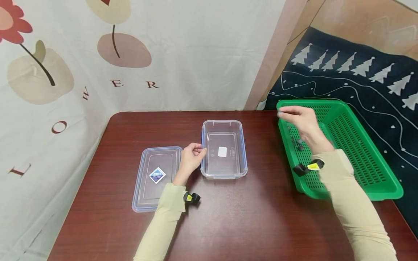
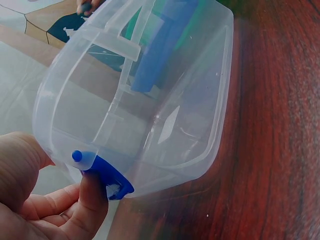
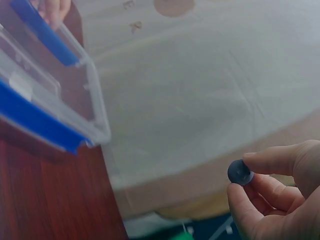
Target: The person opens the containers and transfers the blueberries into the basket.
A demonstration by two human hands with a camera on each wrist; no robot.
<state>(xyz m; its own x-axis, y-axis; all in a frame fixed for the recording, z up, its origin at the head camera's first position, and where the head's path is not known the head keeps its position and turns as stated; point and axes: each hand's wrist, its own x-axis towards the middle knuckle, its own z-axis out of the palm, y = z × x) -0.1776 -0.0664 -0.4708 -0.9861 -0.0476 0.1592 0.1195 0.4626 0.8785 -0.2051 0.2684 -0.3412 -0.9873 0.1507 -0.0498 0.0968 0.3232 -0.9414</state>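
In the head view my left hand [image 1: 192,157] is at the left side of a clear plastic food container [image 1: 223,176]. Its thumb and fingers grip the rim around a blue latch [image 2: 117,182], as the left wrist view shows. The container stands uncovered on the table, with a white label on its bottom. My right hand [image 1: 303,123] is raised over the left edge of a green basket [image 1: 365,152]. Between thumb and fingertips it pinches a small, round, dark blue blueberry [image 3: 240,172]. Several similar blueberries [image 1: 300,148] lie in the basket's left part.
The container's clear lid [image 1: 163,195], with a blue diamond sticker, lies flat left of the container, beneath the left forearm. A dark red wooden table [image 1: 241,221] carries everything. Behind it hangs a pale printed curtain [image 1: 202,65]; a navy cloth with white trees [image 1: 346,83] is behind the basket.
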